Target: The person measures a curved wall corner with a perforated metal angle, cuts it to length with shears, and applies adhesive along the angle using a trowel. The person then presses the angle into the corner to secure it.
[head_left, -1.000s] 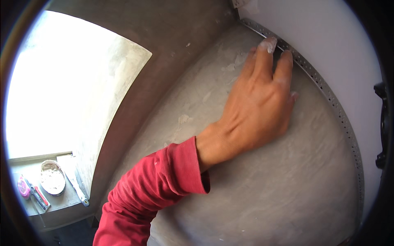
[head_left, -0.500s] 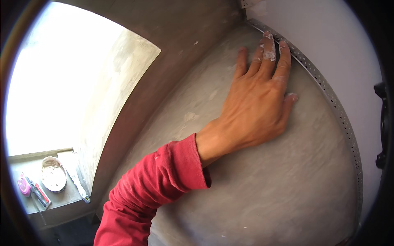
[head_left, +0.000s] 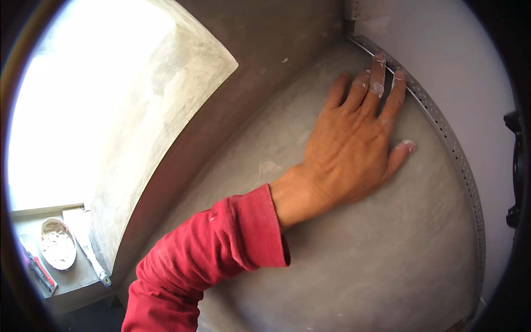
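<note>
My left hand (head_left: pixel 354 144), in a red sleeve (head_left: pixel 221 238), lies flat on a grey plastered wall (head_left: pixel 359 265) with its fingers spread. White paste is smeared on several fingers and the thumb tip. Two fingertips press on a perforated metal corner bead (head_left: pixel 442 124), which runs along the edge between the grey surface and a smooth white panel (head_left: pixel 448 61). Nothing is held in this hand. My right hand does not show.
At the lower left, a bright window opening (head_left: pixel 83 122) has a sill bearing an oval tub of white compound (head_left: pixel 58 246), a tool with a white-smeared handle (head_left: pixel 91 254) and a red-and-grey utility knife (head_left: pixel 44 275). A black fitting (head_left: pixel 515 169) sits at the right rim.
In the picture, my left hand and the wall edge have shifted slightly right and down, while the sill has slid left. My fingers remain at the corner bead; the thumb is farther out.
</note>
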